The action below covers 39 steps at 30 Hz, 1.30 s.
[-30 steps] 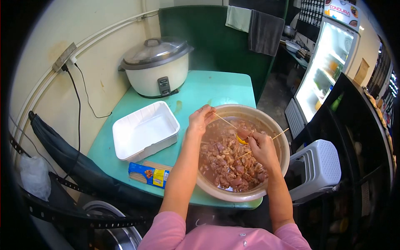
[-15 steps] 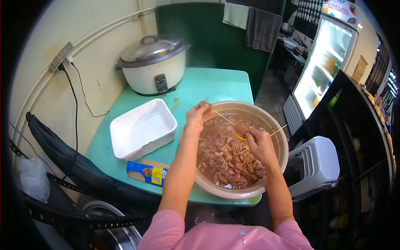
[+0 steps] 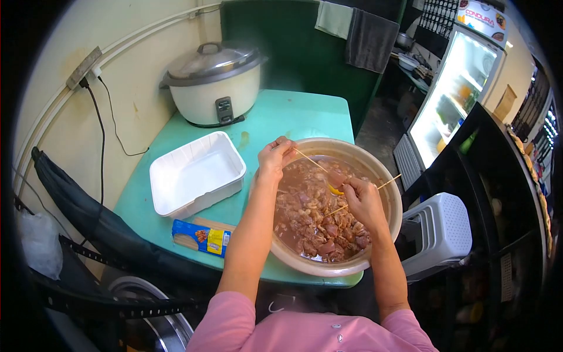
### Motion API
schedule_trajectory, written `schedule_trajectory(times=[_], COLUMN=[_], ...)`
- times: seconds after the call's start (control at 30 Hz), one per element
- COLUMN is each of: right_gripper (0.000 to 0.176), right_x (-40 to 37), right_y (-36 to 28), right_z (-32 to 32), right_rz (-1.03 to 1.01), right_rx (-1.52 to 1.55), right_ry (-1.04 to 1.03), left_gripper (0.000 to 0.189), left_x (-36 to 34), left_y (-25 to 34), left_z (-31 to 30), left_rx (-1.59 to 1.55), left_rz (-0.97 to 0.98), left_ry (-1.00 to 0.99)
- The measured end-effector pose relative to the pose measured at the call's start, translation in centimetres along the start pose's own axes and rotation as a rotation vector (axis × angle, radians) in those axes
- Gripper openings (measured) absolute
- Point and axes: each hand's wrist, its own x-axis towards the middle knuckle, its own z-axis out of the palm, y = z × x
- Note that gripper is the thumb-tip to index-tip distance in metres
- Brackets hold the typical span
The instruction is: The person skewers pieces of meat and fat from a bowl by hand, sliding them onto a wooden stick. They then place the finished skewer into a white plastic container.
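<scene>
My left hand (image 3: 275,157) pinches the upper end of a thin wooden skewer (image 3: 309,159) above the basin's far left side. At the skewer's lower end is a piece of raw meat (image 3: 336,177), which my right hand (image 3: 362,200) grips with closed fingers. Something yellow (image 3: 335,190) shows just under that piece. Another skewer (image 3: 389,181) runs behind my right hand, one end over the basin's right rim, the other above the meat. Below both hands, the round beige basin (image 3: 384,258) holds many chunks of meat (image 3: 311,226) in brownish liquid.
On the green table (image 3: 293,105) stand a white plastic tray (image 3: 196,176) and a large rice cooker (image 3: 214,94). A blue-labelled pack of skewers (image 3: 201,236) lies beside my left forearm. Grey plastic stools (image 3: 448,226) stand right of the table, a lit glass-door fridge (image 3: 454,94) behind.
The whole view has shifted slightly, with the table and tray a little further left and up. Both hands keep nearly the same hold on the skewer and the piece of meat.
</scene>
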Motion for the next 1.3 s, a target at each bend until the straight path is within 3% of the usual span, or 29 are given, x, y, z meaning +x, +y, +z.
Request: schedule_trajectory(times=[0.83, 1.3], right_gripper=[0.019, 0.018], right_x=[-0.1, -0.2], right_y=[-0.8, -1.0], right_z=[0.0, 0.2], right_rz=[0.017, -0.022], right_rx=[-0.047, -0.033], right_ry=[-0.02, -0.035], left_gripper=[0.017, 0.015], left_x=[-0.5, -0.5], left_y=[0.0, -0.5], left_z=[0.4, 0.2], left_rx=[0.008, -0.116], left_rz=[0.012, -0.118], left_ry=[-0.005, -0.127])
